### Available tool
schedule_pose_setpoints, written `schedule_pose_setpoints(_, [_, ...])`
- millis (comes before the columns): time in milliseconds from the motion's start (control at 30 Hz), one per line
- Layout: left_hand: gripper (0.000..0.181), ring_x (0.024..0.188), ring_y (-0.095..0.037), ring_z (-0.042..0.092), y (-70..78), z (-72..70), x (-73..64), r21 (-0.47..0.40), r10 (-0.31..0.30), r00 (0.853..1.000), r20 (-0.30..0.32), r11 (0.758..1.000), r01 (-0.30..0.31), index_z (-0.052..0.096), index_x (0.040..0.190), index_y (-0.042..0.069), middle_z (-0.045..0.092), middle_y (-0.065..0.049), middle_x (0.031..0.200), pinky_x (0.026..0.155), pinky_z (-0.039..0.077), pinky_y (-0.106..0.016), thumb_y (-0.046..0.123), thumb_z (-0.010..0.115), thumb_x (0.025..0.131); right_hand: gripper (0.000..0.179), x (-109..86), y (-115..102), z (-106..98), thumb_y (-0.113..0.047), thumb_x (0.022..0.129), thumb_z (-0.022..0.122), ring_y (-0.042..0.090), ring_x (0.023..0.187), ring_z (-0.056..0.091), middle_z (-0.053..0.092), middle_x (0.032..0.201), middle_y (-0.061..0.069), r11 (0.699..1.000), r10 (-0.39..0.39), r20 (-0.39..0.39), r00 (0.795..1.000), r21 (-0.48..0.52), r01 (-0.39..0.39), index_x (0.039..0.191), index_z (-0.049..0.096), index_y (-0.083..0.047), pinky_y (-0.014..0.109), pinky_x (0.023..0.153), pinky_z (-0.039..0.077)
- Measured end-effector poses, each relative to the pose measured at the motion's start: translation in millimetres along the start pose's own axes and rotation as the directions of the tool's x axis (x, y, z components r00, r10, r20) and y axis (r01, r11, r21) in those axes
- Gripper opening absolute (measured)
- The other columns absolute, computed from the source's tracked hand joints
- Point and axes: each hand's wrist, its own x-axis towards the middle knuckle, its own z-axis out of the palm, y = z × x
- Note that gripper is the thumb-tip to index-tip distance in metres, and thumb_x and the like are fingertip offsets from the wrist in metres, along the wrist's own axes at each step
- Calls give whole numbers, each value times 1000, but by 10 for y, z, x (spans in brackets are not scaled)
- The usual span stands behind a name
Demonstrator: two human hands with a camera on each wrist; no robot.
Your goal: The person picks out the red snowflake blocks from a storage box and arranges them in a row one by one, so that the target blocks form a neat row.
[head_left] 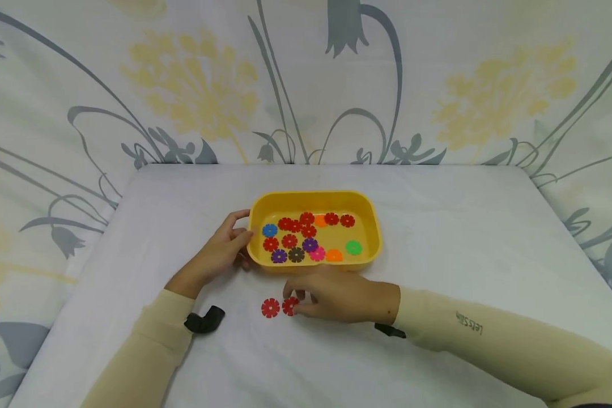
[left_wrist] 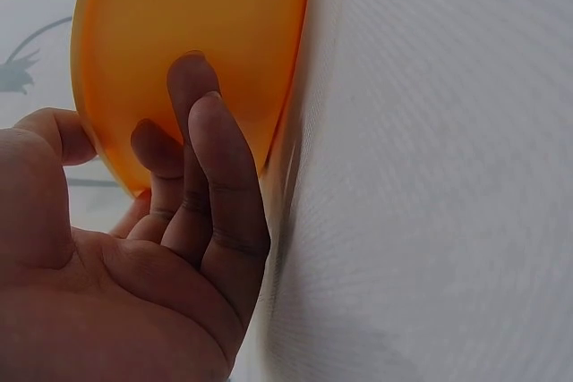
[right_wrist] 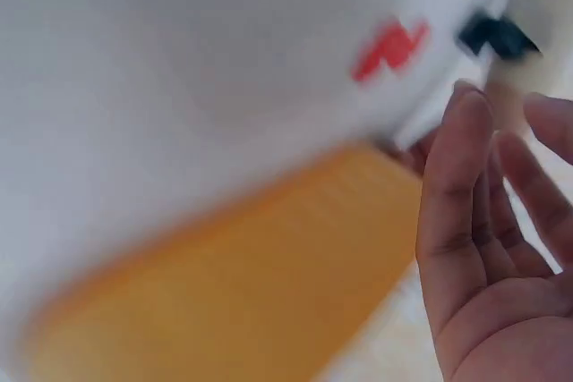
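Observation:
My left hand [head_left: 224, 246] holds the left end of a yellow plastic tub [head_left: 375, 238]. In the left wrist view, the thumb hooks over the tub's rim while the other fingers [left_wrist: 224, 145] bend along its outer wall. In front of the tub, two red notched plastic discs lie on the white cloth: the left red disc [head_left: 270, 307] is uncovered, and the right red disc [head_left: 288, 306] is partly hidden by my right hand [head_left: 341, 294]. That hand's fingers are loosely bent; the right wrist view shows a gap between thumb and fingers [right_wrist: 452, 167], with nothing between them.
Inside the tub lie several notched discs, mostly red, plus a blue disc [head_left: 270, 230], a green disc [head_left: 353, 247], a dark brown disc [head_left: 296, 255], and purple, pink and orange discs. A white cloth [head_left: 464, 238] covers the surface, and a flower-patterned fabric [head_left: 306, 79] rises behind it.

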Motion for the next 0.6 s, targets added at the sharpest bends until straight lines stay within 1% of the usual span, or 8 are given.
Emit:
schedule_pose_setpoints(67, [57,77,-27,66,9,4,-5,3,-3,1000,-2,1000,3,17,157,25,64,-18,112,77,60,-32,31,43,107,23,-16,-32,-157,-22,91,74,5,74,58,70,95,-6,1000,-29,-24,999,7,30,113,72,-16,15,69,53])
schedule_pose_setpoints(133, [57,77,-27,66,17,2,-13,5,-12,1000,-1,1000,12,17,157,24,64,-19,113,77,60,-32,31,43,107,22,7,-45,-313,-21,91,74,6,80,60,71,97,-5,999,-41,-70,997,-22,40,113,72,-15,18,74,55])
schedule_pose_setpoints(200, [58,78,-27,66,23,-6,-21,5,-21,1000,0,1000,21,16,157,25,64,-19,115,78,60,-32,31,43,107,24,62,-28,-457,-22,91,75,9,86,62,72,102,-4,998,-24,-114,993,-65,17,113,72,-14,21,76,56])
schedule_pose_setpoints(267, [58,78,-27,67,29,-10,-27,4,-23,1000,1,1000,23,16,157,25,64,-19,117,78,60,-31,31,43,107,26,145,7,-586,-23,91,75,11,89,62,72,107,-2,995,15,-130,991,-96,-27,114,72,-14,21,78,56])
schedule_pose_setpoints(367, [57,78,-27,66,33,-15,-30,-2,-16,1000,-1,1000,16,17,157,25,64,-19,117,78,60,-31,31,43,107,27,299,84,-746,-23,92,73,13,88,61,71,108,-1,991,64,-110,992,-113,-77,117,70,-14,20,76,55])
schedule_pose_setpoints(467, [57,77,-26,66,31,-13,-27,-6,-12,1000,1,1000,12,17,157,25,64,-18,116,77,59,-30,30,43,107,25,462,194,-839,-21,94,70,15,87,60,69,106,1,991,66,-63,996,-116,-73,118,69,-12,21,77,54])
schedule_pose_setpoints(533, [56,77,-26,66,32,-5,-24,-7,-10,1000,3,1000,10,17,157,24,64,-18,114,77,59,-30,30,43,107,26,564,277,-865,-20,95,69,16,89,59,67,105,3,988,60,-34,998,-138,-64,119,69,-10,23,79,54])
schedule_pose_setpoints(600, [56,77,-26,66,37,6,-20,-5,-8,1000,6,1000,8,17,157,25,64,-18,112,77,59,-30,30,43,107,27,651,359,-868,-19,95,68,17,90,59,66,104,4,986,73,-3,997,-151,-72,120,68,-9,24,80,54])
